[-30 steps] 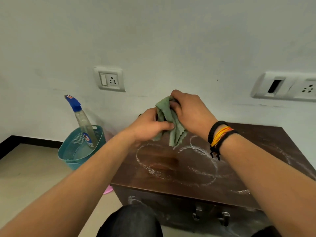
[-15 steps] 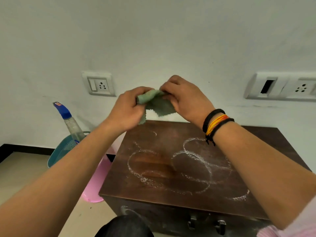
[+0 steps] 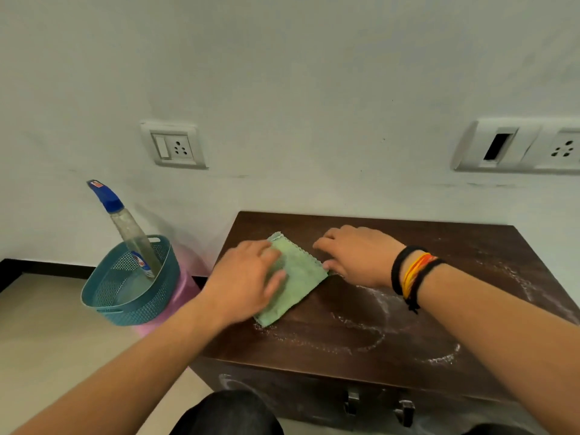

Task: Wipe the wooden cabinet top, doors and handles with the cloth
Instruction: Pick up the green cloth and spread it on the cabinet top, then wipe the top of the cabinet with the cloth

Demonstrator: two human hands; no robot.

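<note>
A green cloth (image 3: pixel 301 277) lies spread flat on the left part of the dark wooden cabinet top (image 3: pixel 423 246). My left hand (image 3: pixel 248 277) presses down on the cloth's left half with the fingers spread. My right hand (image 3: pixel 361 252) rests on the wood just right of the cloth, its thumb touching the cloth's right corner. White powdery rings (image 3: pixel 370 340) mark the top in front of the cloth and toward the right. The cabinet's front doors (image 3: pixel 282 390) show below, with two metal handles (image 3: pixel 353 403) near the bottom edge of the view.
A teal perforated basket (image 3: pixel 131 309) stands on the floor left of the cabinet, with a spray bottle (image 3: pixel 131 233) leaning in it. A pink object (image 3: pixel 185 290) sits behind the basket. Wall sockets (image 3: pixel 172 146) are above. My knee (image 3: pixel 226 416) is at the cabinet's front.
Both hands held the bunched cloth in the air above the cabinet; now the cloth is laid out flat on the top's left side, the left hand on it.
</note>
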